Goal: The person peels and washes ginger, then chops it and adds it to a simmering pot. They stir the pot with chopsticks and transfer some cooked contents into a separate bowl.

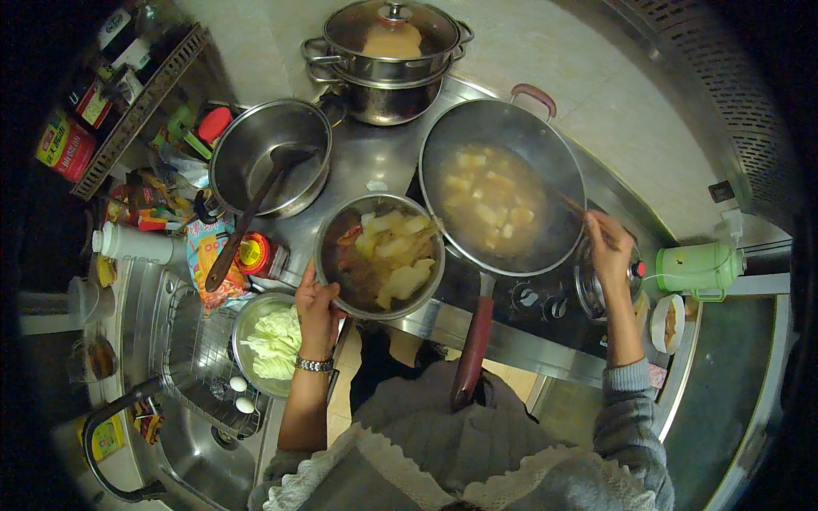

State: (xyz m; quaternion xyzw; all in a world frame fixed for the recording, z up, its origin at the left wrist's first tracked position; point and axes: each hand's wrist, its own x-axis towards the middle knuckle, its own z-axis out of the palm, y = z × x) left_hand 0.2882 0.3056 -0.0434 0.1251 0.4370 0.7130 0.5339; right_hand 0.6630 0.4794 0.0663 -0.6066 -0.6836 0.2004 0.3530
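Note:
My left hand [317, 311] grips the near-left rim of a round steel bowl [334, 295], thumb over the edge. Inside lie pale yellow-green cooked vegetable pieces [400, 247] and some dark red bits. The bowl is held close beside a large dark wok [545, 170], where pale chunks [494, 204] sit in steaming brownish broth. Over the wok's right rim, my right hand [610, 243] is closed on thin wooden chopsticks [573, 203]; their tips are hard to make out. The wok's red-brown handle [474, 349] points toward my body.
Left of the bowl stands a steel pot [311, 183] with a dark wooden spatula [247, 221] across it. A lidded steamer [392, 43] is behind. Cut cabbage fills another bowl [273, 341] by the sink [204, 460], near two eggs [242, 396]. A glass lid [588, 277] lies right of the wok.

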